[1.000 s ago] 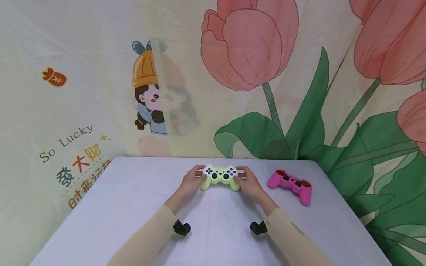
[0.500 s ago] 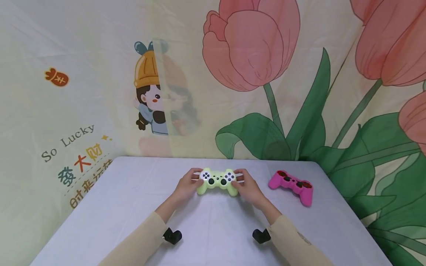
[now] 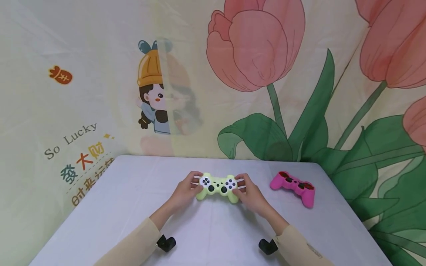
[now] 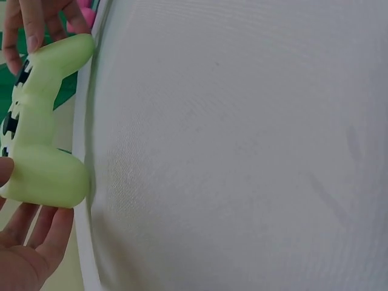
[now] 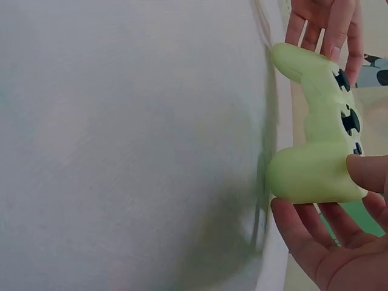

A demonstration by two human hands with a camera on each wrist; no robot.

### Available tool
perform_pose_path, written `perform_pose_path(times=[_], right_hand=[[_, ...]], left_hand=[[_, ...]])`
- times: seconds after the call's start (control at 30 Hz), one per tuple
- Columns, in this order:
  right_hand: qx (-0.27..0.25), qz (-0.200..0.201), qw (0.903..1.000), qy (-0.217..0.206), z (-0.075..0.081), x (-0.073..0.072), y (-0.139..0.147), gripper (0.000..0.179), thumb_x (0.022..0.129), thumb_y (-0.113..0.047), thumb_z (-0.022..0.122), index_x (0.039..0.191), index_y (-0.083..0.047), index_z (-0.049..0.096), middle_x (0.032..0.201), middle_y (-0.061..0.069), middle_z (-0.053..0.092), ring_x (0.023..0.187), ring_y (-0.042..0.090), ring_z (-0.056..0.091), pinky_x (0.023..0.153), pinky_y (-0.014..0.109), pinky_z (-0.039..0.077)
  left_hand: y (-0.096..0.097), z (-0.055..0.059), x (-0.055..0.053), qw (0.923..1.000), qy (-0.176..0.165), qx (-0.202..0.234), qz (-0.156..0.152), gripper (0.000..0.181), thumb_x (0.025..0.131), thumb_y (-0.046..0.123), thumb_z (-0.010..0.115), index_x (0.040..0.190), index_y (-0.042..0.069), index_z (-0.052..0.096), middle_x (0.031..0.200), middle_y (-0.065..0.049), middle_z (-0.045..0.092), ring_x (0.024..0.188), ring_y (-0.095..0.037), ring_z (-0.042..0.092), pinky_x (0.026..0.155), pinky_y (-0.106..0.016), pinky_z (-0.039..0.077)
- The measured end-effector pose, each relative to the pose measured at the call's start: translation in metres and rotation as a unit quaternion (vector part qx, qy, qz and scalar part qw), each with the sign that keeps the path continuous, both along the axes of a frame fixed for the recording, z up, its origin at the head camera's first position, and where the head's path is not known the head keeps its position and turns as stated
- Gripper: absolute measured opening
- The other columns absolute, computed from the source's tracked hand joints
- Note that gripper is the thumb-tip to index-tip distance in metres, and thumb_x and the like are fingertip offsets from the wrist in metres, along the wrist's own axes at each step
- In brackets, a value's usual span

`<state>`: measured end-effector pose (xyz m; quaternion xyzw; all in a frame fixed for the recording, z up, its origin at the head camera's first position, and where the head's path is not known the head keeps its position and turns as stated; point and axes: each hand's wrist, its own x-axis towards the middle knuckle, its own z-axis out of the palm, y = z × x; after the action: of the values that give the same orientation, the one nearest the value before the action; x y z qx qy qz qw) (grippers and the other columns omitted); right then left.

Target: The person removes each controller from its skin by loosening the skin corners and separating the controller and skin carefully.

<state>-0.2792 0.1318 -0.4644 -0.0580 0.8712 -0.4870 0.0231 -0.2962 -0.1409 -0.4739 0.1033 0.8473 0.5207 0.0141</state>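
A pale green game controller (image 3: 217, 184) with white button faces and black thumbsticks is held face up over the white table. My left hand (image 3: 186, 189) grips its left end, thumb on the front and fingers behind. The right hand (image 3: 250, 194) holds the opposite end in the same way. In the left wrist view the controller (image 4: 45, 127) shows its rounded handles, with left fingers (image 4: 51, 233) under the near one. From the right wrist, the controller (image 5: 318, 133) appears between both hands, the right thumb (image 5: 367, 173) pressing its near edge.
A pink game controller (image 3: 294, 187) with red and black buttons lies at the right on the white table (image 3: 133, 207). Behind the table's far edge hangs a cloth backdrop (image 3: 186, 144) printed with tulips and a cartoon figure. Black wrist cameras (image 3: 166, 243) sit below the sleeves.
Both hands have drawn the green controller a little toward the person, down in the head view. The hold stays the same, and the pink controller stays on the table.
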Motion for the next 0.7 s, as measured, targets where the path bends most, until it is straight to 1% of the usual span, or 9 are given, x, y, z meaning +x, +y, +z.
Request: perform_pose_path(times=[0.13,0.3,0.5,0.7], right_hand=[[0.015,0.006,0.9998,0.009,0.002,0.007,0.001,0.045,0.102,-0.010,0.072,0.140,-0.017,0.049,0.129,0.013,0.064,0.111,0.026,0.067,0.083,0.036,0.063],[0.025,0.016,0.9993,0.024,0.001,0.015,0.004,0.045,0.101,-0.009,0.073,0.138,-0.016,0.049,0.129,0.013,0.065,0.112,0.026,0.067,0.085,0.037,0.063],[0.032,0.032,0.9984,0.034,0.001,0.024,0.005,0.044,0.100,-0.010,0.075,0.134,-0.016,0.049,0.129,0.013,0.066,0.112,0.027,0.067,0.087,0.038,0.062],[0.034,0.035,0.9980,0.041,0.002,0.035,0.006,0.045,0.098,-0.009,0.077,0.133,-0.016,0.049,0.127,0.012,0.066,0.112,0.027,0.068,0.085,0.036,0.063]], left_hand=[[0.000,0.002,0.007,0.9998,0.006,-0.012,-0.014,0.042,0.101,0.010,0.071,0.140,0.017,0.056,0.129,-0.013,0.070,0.112,-0.027,0.069,0.099,-0.050,0.055],[-0.001,0.004,0.014,0.9992,0.015,-0.033,-0.020,0.042,0.100,0.009,0.072,0.137,0.018,0.055,0.126,-0.012,0.070,0.110,-0.025,0.069,0.097,-0.049,0.056],[-0.004,0.003,0.021,0.9985,0.022,-0.034,-0.036,0.043,0.099,0.005,0.073,0.136,0.017,0.054,0.124,-0.011,0.070,0.109,-0.025,0.069,0.094,-0.045,0.058],[-0.006,0.007,0.030,0.9973,0.032,-0.038,-0.053,0.045,0.098,0.005,0.073,0.137,0.017,0.054,0.124,-0.011,0.069,0.109,-0.024,0.068,0.093,-0.043,0.058]])
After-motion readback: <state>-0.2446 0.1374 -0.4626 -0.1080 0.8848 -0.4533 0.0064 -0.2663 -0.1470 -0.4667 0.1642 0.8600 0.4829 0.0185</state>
